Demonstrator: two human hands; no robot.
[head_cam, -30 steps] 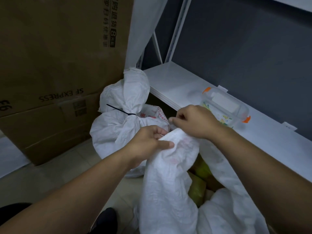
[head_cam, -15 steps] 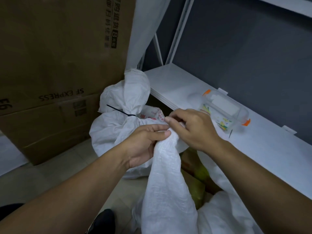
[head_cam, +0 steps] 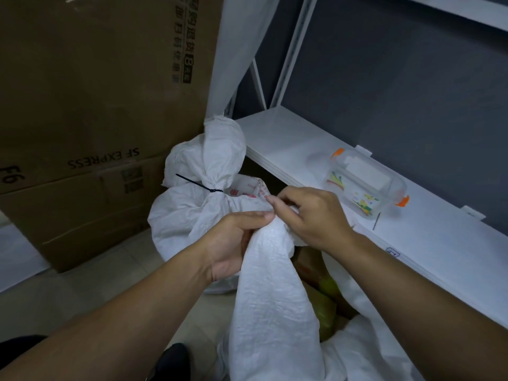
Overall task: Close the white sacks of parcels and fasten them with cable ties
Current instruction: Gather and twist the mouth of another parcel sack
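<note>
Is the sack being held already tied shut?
No, the held sack gapes open; the black cable tie binds the other sack behind it.

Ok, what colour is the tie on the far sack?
The tie is black, seen in the head view.

head view | worn on head | faces forward-down | close over hands (head_cam: 275,229)

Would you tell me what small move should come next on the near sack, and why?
Probably the right hand should draw its pinched edge into the grip of the left hand: the neck of the near sack is only partly bunched, its mouth gapes with green parcels showing, and no tie is on it.
</note>
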